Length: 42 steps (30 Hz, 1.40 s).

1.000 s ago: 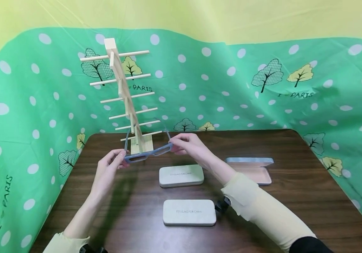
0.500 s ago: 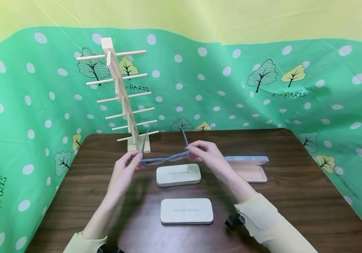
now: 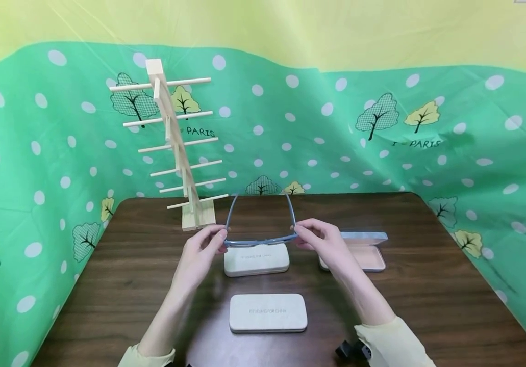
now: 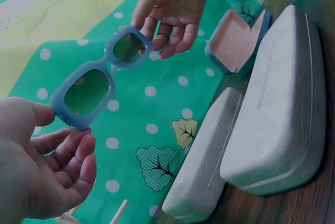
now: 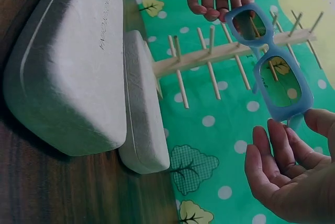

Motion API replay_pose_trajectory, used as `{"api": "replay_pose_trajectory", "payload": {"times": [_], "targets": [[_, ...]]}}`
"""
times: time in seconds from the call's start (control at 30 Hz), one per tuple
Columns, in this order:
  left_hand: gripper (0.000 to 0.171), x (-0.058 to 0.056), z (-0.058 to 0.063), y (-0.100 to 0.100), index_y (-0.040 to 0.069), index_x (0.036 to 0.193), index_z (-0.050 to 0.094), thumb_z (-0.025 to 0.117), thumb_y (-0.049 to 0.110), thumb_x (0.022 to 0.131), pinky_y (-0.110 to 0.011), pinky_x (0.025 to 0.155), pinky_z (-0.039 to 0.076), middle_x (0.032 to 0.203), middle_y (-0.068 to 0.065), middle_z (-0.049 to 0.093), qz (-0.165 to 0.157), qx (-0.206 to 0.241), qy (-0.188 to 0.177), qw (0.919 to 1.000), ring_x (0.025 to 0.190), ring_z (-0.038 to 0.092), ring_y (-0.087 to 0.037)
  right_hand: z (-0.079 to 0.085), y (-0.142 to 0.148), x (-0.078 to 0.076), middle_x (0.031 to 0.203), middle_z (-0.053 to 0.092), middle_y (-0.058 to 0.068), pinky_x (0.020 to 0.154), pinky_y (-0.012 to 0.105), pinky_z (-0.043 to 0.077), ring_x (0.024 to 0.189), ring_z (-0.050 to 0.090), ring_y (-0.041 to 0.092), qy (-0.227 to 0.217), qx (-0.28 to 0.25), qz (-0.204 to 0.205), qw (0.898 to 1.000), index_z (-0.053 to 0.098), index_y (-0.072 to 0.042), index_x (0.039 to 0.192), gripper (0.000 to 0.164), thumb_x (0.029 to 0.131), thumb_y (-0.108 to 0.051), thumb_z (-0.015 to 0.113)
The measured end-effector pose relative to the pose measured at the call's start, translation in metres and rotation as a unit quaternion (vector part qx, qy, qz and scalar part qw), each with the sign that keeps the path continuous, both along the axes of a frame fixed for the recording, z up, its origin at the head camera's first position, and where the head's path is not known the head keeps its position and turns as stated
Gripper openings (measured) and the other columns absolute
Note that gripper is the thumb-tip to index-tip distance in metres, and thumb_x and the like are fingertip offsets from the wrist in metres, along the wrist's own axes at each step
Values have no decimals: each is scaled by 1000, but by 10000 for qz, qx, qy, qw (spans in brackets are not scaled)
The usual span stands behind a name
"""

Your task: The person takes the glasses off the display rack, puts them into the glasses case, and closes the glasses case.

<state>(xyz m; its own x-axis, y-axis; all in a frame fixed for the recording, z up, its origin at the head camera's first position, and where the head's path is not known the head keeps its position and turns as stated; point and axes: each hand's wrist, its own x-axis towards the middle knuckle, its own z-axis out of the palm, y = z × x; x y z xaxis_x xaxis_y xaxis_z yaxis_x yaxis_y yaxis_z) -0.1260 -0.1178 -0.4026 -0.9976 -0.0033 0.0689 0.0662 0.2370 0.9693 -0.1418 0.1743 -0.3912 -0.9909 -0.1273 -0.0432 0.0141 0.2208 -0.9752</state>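
Observation:
Both hands hold a pair of blue-framed sunglasses (image 3: 244, 243) above the table, temples unfolded and pointing away from me. In the head view, my left hand (image 3: 202, 251) pinches the left end of the frame. At the right end, my right hand (image 3: 326, 243) pinches near the hinge with thumb and fingers. The left wrist view shows the tinted lens (image 4: 88, 92) beside the left thumb, and the right wrist view shows the frame (image 5: 269, 48) from its other side. Just beneath the sunglasses lies a closed pale glasses case (image 3: 257, 264), partly covered by them.
Another closed pale case (image 3: 268, 315) lies nearer me. To the right, an open blue case (image 3: 365, 256) with pink lining sits partly behind the right hand. A wooden rack (image 3: 177, 148) with several pegs stands back left on the dark wooden table (image 3: 432, 306). Patterned cloth (image 3: 318, 137) hangs behind.
Both hands have carried the sunglasses right and towards me, from in front of the rack's base to over the farther pale case. The frame has become more level.

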Motion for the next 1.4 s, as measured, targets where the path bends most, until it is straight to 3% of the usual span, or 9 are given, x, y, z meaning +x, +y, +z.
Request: {"api": "replay_pose_trajectory", "payload": {"times": [0.2, 0.4, 0.8, 1.13, 1.4], "targets": [[24, 2, -3, 12, 7, 120, 72, 64, 21, 102, -24, 79, 57, 93, -14, 71, -300, -42, 18, 9995, 80, 67, -12, -2, 14, 18, 109, 70, 9, 90, 29, 60, 96, 71, 18, -40, 304, -192, 9993, 66, 4, 124, 38, 103, -28, 64], [22, 7, -5, 21, 12, 117, 74, 66, 26, 101, -22, 78, 54, 86, -6, 72, -398, -348, 33, 9986, 78, 68, -11, -8, 23, 30, 110, 68, 9, 87, 24, 59, 97, 72, 19, -102, 186, -351, 9992, 65, 5, 126, 38, 103, -26, 63], [25, 12, -14, 32, 11, 119, 75, 65, 26, 101, -22, 76, 51, 87, -2, 73, -229, -419, -2, 9989, 78, 69, -8, -19, 26, 38, 109, 67, 4, 87, 25, 58, 97, 72, 17, -367, -53, -654, 9972, 63, 5, 129, 41, 104, -27, 63], [30, 12, -17, 36, 10, 125, 73, 63, 28, 103, -22, 79, 54, 90, -4, 76, -179, -481, 109, 9986, 79, 69, -7, -17, 29, 39, 108, 69, 3, 88, 24, 58, 98, 72, 14, -218, -74, -679, 9974, 63, 4, 130, 43, 104, -30, 63], [28, 13, -18, 41, 19, 126, 75, 61, 30, 104, -22, 75, 50, 83, -2, 69, 158, -490, 456, 9976, 78, 67, -7, -18, 24, 36, 110, 70, 2, 87, 24, 58, 96, 71, 13, -292, -51, -763, 9966, 63, 5, 130, 42, 104, -28, 62]]}}
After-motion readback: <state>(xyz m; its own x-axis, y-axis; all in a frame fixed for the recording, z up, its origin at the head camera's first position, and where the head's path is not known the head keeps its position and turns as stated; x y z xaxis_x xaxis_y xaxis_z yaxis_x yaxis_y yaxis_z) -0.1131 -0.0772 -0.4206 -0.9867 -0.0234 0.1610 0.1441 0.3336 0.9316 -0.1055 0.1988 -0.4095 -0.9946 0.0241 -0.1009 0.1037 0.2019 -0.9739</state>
